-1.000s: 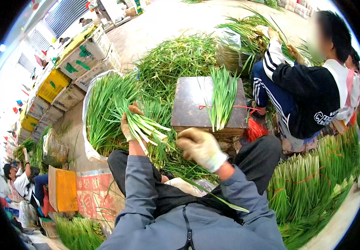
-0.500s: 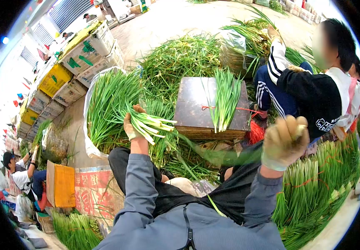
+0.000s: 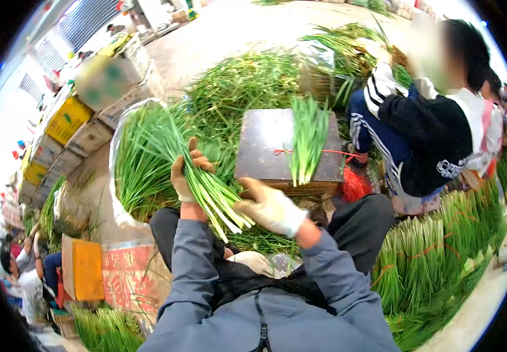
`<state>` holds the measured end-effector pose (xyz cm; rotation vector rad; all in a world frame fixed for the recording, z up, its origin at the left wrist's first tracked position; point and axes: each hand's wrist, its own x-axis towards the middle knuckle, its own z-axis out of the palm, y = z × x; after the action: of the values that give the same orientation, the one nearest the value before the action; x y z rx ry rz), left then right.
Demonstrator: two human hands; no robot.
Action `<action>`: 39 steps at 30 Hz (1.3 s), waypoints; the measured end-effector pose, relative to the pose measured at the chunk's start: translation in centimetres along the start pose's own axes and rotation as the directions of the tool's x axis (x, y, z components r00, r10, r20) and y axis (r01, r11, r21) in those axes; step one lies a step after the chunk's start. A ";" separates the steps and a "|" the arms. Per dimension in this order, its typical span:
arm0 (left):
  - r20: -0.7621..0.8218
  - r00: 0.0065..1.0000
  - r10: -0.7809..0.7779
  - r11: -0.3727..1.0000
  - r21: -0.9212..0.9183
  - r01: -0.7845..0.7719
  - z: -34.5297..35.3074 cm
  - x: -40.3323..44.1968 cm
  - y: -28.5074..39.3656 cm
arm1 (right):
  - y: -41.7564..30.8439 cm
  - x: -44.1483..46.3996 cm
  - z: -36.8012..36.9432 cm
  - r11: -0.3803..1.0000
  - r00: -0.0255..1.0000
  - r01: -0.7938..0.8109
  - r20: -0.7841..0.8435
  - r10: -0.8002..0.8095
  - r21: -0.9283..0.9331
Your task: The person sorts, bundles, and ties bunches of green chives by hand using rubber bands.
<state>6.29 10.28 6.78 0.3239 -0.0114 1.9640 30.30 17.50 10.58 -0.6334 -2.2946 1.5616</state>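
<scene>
My left hand (image 3: 184,186), in a tan glove, holds a bunch of long green stalks with pale stem ends (image 3: 209,196), which look like green garlic. The leaves point up and left, the stem ends down and right. My gloved right hand (image 3: 274,206) is open beside those stem ends, its fingers stretched towards them. Whether its fingertips touch them I cannot tell. Ahead, another bunch of stalks (image 3: 310,141) lies on a dark-topped box (image 3: 262,144), across a red string (image 3: 338,153). To the left, a white bag (image 3: 115,179) is full of loose stalks (image 3: 142,161).
A heap of loose greens (image 3: 247,79) lies behind the box. Tied bunches (image 3: 423,258) stand at lower right. A co-worker (image 3: 435,129) sits at right, handling greens. Stacked crates (image 3: 92,138) and an orange box (image 3: 83,270) are at left. Red string (image 3: 357,185) hangs by the box.
My right hand has moved from the right across to the stem ends, its fist now opened; the blurred green strand below it is gone. The held bunch has turned with its stem ends lower.
</scene>
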 end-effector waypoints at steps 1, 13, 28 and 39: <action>0.003 1.000 -0.006 0.993 0.116 0.005 -1.0 0.2 -0.5 | -0.7 0.2 0.8 0.994 1.000 -0.019 0.022 0.021 -0.107; -0.261 0.961 -0.087 0.346 0.897 0.275 -0.1 9.4 -11.8 | 9.5 7.0 -5.2 0.982 0.784 -0.142 -0.620 0.034 -0.125; -0.540 0.815 0.209 0.187 0.840 0.509 -18.5 3.5 -6.8 | 26.7 14.2 -10.1 0.809 0.647 -0.587 -0.608 0.460 -0.013; -0.174 0.972 -0.158 -0.482 0.873 0.078 -10.4 11.0 -13.8 | 16.4 8.7 -7.6 0.872 0.850 -0.124 -0.403 0.340 0.474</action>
<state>12.33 27.44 -2.60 1.5026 1.9173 0.9735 29.56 33.16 -1.94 -1.0680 -1.4854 1.7090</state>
